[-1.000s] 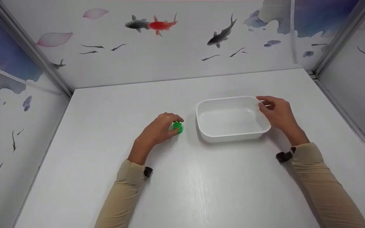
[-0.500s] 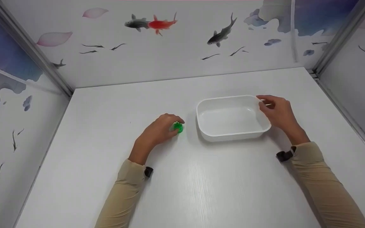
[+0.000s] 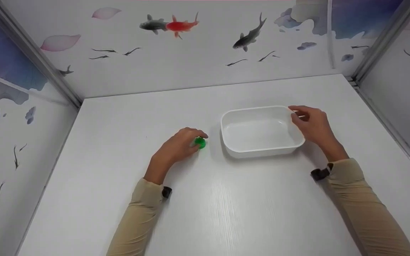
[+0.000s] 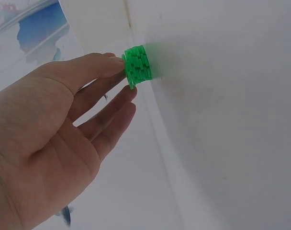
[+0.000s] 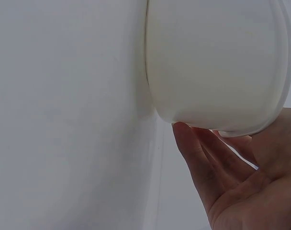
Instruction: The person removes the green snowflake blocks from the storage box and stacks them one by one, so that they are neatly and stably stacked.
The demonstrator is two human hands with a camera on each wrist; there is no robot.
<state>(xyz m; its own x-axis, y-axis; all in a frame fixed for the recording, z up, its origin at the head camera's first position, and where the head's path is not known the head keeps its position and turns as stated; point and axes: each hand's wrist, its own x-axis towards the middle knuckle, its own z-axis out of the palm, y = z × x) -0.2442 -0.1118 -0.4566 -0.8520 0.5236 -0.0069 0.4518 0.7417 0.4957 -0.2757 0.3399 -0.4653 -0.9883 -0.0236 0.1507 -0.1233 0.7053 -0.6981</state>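
Note:
A small stack of bright green plastic discs with notched edges (image 4: 137,64) stands on the white table, just left of a white rectangular container (image 3: 249,155). My left hand (image 3: 180,144) pinches the stack between thumb and fingers. In the left wrist view the thumb lies along its near edge, while the lower fingers are slightly bent and off it. At the container's right end, my right hand (image 3: 313,126) grips the far corner by the rim. The right wrist view shows fingertips (image 5: 181,132) against the container's outer wall; the thumb is mostly hidden there.
White panels printed with fish and petals (image 3: 119,71) border the table at the back and both sides, joined by metal corner posts (image 3: 386,39). Black straps with small mounts (image 3: 167,192) sit at both wrists. The tabletop (image 3: 198,220) extends in front of the container.
The green stack has turned slightly under my left fingers, so its notched top shows less. My right hand and the container keep their places.

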